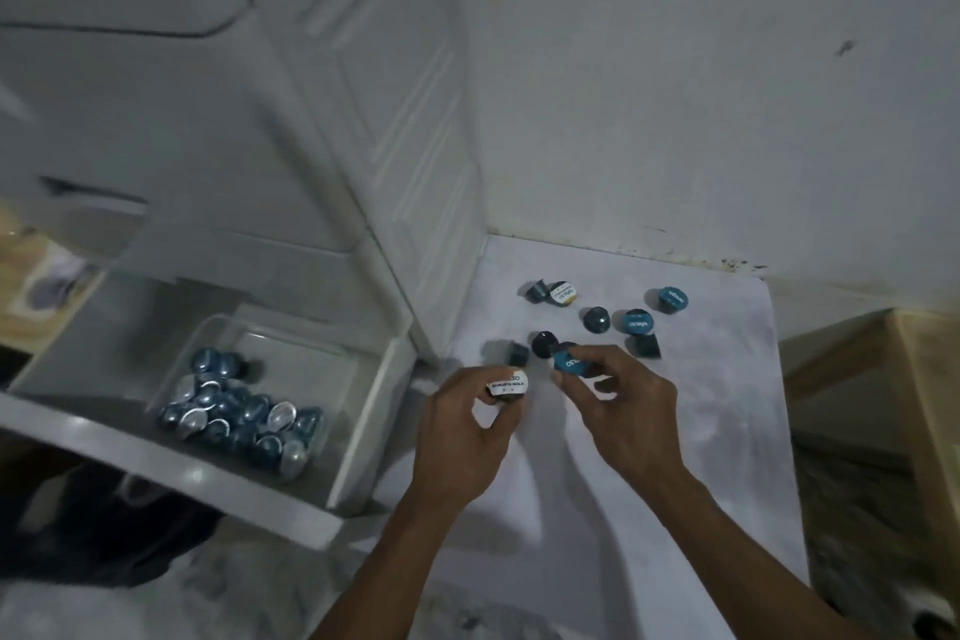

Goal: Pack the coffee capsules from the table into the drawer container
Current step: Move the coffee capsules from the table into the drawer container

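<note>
My left hand (pixel 470 424) grips a capsule with a white lid (pixel 508 385) above the white table (pixel 727 431). My right hand (pixel 621 405) pinches a capsule with a blue lid (pixel 569 363) just to the right of it. Several dark blue capsules (pixel 597 320) lie loose on the table beyond my hands, some on their sides. To the left a white drawer (pixel 363 421) stands pulled out. Inside it sits a clear container (pixel 218 327) with several blue and silver capsules (pixel 244 418) piled at its near end.
A white cabinet (pixel 405 120) rises behind the drawer and meets the white wall (pixel 675 94) at the table's back edge. A wooden frame (pixel 914 379) stands to the right of the table. Dark floor shows below the drawer.
</note>
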